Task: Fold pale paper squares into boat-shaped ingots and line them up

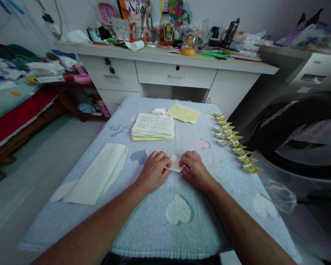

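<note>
A small pale folded piece of paper (175,164) lies between my hands, low over the cloth. My left hand (155,167) pinches its left corner between thumb and fingers. On the opposite side, my right hand (194,168) grips the right corner, fingers curled. Just beyond them is a stack of handwritten paper sheets (153,126), with yellow paper (184,113) lying behind it. Several small folded paper boats (246,159) stand in a line along the right edge. To the left rests a folded white paper or cloth (99,175).
A blue heart-patterned cloth (179,235) covers the table. Behind it stands a white desk (176,75) crowded with a jar (167,29) and other items. A washing machine (311,73) is close on the right, a bed (11,106) on the left. Crumpled white paper (159,111) sits behind the stack.
</note>
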The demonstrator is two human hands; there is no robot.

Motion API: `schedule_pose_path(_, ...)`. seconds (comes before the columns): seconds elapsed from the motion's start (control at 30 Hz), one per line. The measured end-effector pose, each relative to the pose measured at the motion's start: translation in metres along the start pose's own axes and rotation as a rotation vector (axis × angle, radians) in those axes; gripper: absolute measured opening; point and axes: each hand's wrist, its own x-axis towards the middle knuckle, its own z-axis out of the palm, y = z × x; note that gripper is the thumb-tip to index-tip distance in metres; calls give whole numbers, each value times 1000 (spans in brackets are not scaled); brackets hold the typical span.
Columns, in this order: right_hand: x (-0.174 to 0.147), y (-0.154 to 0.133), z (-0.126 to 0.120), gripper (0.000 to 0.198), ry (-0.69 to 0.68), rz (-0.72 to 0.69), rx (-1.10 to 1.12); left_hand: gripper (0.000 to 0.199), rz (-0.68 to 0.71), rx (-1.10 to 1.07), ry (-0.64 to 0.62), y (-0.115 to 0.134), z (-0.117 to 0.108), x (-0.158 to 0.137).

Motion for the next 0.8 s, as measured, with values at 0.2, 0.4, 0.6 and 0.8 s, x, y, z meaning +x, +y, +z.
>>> schedule_pose_path(0.2,-1,2,-2,15,32,51,62,4,-30,24,-38,-5,-1,0)
schedule_pose_path(0.4,0,3,-5,4,31,151,74,12,-32,6,-33,-4,-3,0)
schedule_pose_path(0.6,4,2,-3,6,17,222,22,18,-85,-45,-23,-6,-1,3)
schedule_pose_path(0.8,6,1,-3,7,2,251,16,6,-161,-159,26,-6,-1,5)
